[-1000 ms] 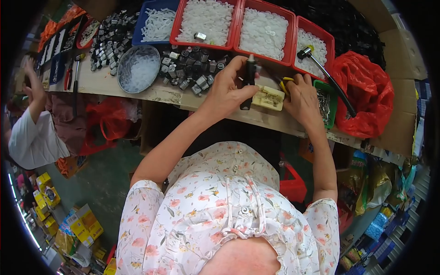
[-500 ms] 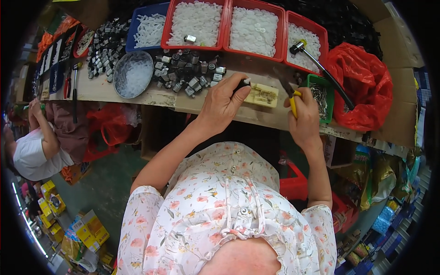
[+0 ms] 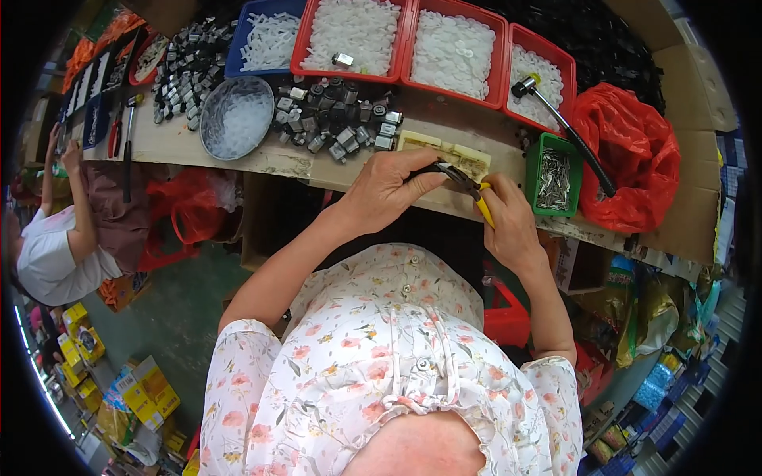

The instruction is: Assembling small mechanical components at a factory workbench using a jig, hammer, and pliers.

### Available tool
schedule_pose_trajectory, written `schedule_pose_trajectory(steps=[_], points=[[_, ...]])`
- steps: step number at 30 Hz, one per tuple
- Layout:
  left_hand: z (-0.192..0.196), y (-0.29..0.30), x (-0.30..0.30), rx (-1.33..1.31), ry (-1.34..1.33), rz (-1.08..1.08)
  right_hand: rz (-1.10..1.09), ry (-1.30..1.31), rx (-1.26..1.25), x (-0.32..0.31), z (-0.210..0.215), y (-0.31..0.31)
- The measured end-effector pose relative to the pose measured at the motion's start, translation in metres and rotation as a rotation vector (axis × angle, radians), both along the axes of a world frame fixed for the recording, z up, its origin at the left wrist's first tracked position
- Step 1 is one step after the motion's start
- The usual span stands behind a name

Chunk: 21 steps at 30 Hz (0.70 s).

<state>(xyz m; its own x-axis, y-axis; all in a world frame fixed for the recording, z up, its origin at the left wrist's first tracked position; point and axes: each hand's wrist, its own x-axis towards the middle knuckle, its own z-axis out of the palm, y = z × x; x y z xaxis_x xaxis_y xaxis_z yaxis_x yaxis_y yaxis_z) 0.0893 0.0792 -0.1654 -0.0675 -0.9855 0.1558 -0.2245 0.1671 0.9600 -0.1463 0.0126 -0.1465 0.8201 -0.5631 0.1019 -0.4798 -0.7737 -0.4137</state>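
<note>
Left hand: we see the left hand (image 3: 387,190) with thumb and forefinger pinched together on a small dark piece (image 3: 434,166), mostly hidden by the fingers, so we cannot tell its full shape.
Right hand: we find the right hand (image 3: 512,218) curled around the yellow grips of a pair of pliers (image 3: 479,189).
Pliers: their dark nose points left, meeting the dark piece at the left fingertips; we cannot tell whether it bites.
Cream block: we see the stained, recessed block (image 3: 417,141) on the cardboard-topped bench (image 3: 317,172), just beyond both hands.
Green tray: to the right of the right hand we have a tray (image 3: 531,176) of thin metal pins (image 3: 556,184).
Hammer: we see the black-handled hammer (image 3: 573,140) slanting from the right-hand red tray (image 3: 528,117) to the red plastic bag (image 3: 631,155).
Metal-cased parts: we have a heap of them (image 3: 341,123) left of the block, beside a round metal bowl (image 3: 208,119).
Neighbour: at far left we see a co-worker in a white top (image 3: 63,254).
</note>
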Motion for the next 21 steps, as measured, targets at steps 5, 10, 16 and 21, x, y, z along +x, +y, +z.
schedule_pose_trajectory(steps=[5, 10, 16, 21], points=[[0.004, 0.003, 0.004, 0.365, 0.322, -0.198, 0.023, -0.064, -0.042, -0.006, -0.001, 0.007], [-0.004, 0.007, 0.003, 0.576, 0.800, -0.423, 0.068, -0.090, -0.042, -0.011, 0.004, 0.013], [-0.008, 0.012, 0.001, 0.654, 1.129, -0.660, 0.119, -0.127, -0.060, -0.012, 0.010, 0.012], [0.000, 0.012, 0.004, 0.570, 1.001, -0.561, 0.107, -0.101, -0.093, -0.011, 0.011, 0.008]])
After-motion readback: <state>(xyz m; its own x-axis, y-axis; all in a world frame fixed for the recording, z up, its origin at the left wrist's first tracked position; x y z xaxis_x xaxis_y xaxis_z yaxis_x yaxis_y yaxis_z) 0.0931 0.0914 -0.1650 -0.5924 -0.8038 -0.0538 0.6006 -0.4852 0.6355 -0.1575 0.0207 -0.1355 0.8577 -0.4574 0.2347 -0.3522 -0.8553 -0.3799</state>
